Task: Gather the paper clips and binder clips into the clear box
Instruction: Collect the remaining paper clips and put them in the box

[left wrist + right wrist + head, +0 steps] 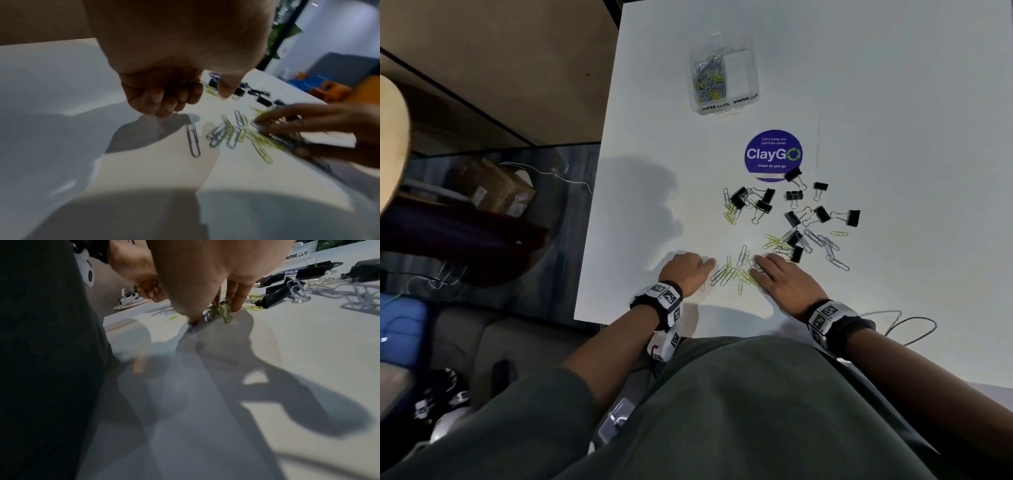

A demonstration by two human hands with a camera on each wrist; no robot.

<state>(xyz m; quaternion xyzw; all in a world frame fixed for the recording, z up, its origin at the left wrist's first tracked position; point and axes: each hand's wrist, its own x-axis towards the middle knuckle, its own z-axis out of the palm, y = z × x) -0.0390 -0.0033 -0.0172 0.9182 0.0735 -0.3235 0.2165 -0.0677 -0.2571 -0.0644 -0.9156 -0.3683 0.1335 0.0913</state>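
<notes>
Green and silver paper clips (726, 274) lie loose near the table's front edge, between my hands. My left hand (705, 267) hovers just left of them with its fingers (162, 100) curled; a wire loop and a bit of green show in the fist. My right hand (760, 265) reaches over the pile, and its thumb and fingers (236, 305) pinch a bunch of paper clips (223, 313) together. Black binder clips (794, 197) are scattered beyond. The clear box (743, 68) stands far back, with paper clips in its left compartment.
A round blue sticker (773, 155) sits between the box and the binder clips. More silver paper clips (828, 250) lie to the right of my right hand. A grey cable (907, 322) loops on the table at front right. The table's left edge (599, 192) drops to the floor.
</notes>
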